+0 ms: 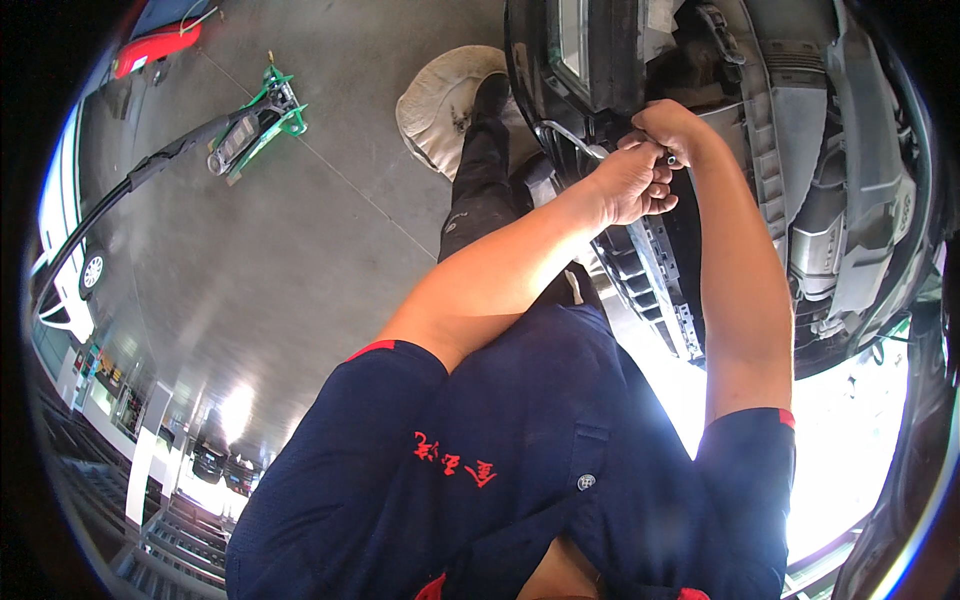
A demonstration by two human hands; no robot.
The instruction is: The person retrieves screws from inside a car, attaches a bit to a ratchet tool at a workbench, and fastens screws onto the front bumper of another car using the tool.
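Note:
Both my hands are raised together against the open front end of a car (830,200), where black plastic parts and a grille piece (650,280) are exposed. My left hand (630,185) is closed around the end of a thin, curved silver metal tool (565,135) that reaches left toward a dark panel. Just above it, my right hand (672,125) has its fingers pinched on a small dark part at the same spot; what that part is stays hidden by the fingers. The two hands touch each other.
A green floor jack (262,115) with a long black handle lies on the grey concrete floor at upper left. A pale sack-like bundle (440,95) sits by my dark-trousered leg (480,190). A red car (155,45) and a white car (62,260) stand at the left rim.

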